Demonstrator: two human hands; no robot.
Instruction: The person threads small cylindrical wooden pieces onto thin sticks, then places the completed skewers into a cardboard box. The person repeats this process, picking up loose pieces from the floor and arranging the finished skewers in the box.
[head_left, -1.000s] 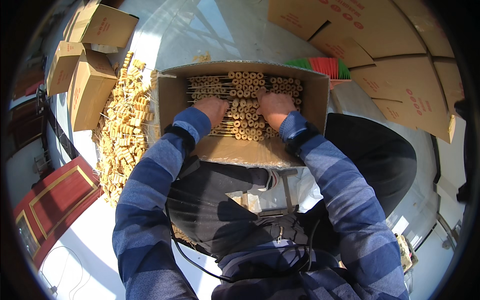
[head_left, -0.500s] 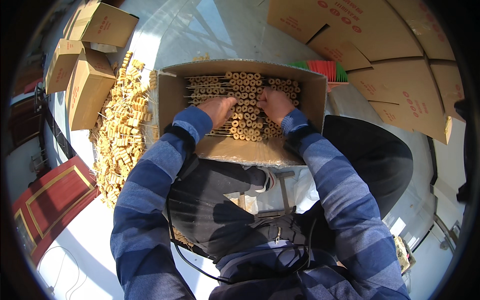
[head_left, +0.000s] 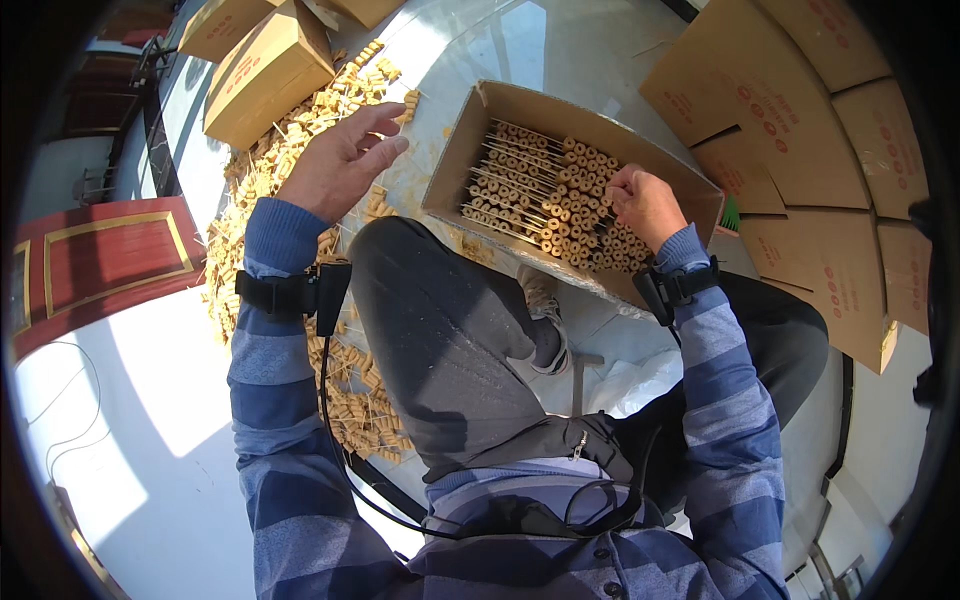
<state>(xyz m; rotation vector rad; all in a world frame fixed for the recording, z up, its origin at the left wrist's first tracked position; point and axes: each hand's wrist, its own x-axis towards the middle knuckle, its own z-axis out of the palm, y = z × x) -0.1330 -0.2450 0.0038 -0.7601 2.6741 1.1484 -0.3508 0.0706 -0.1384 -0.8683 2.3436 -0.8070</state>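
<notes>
Holds left hand (head_left: 345,165) spread near heaped skewers (head_left: 252,188), right hand (head_left: 648,206) curled, cannot tell if pinching, at ringed skewers (head_left: 572,210) inside open carton (head_left: 600,130).

Wide fisheye view from head; faces steeply down over lap (head_left: 480,410) and open box (head_left: 458,165); fairly near

Open carton (head_left: 465,150) mid-scene, packed skewers (head_left: 580,195) inside, right hand (head_left: 648,205) at their right part. Loose skewer pile (head_left: 255,185) on floor, left of carton; left hand (head_left: 335,165) over it. Box (head_left: 270,80) far left, behind pile. Panel (head_left: 110,255) left of pile. Cartons (head_left: 830,160) right.
</notes>
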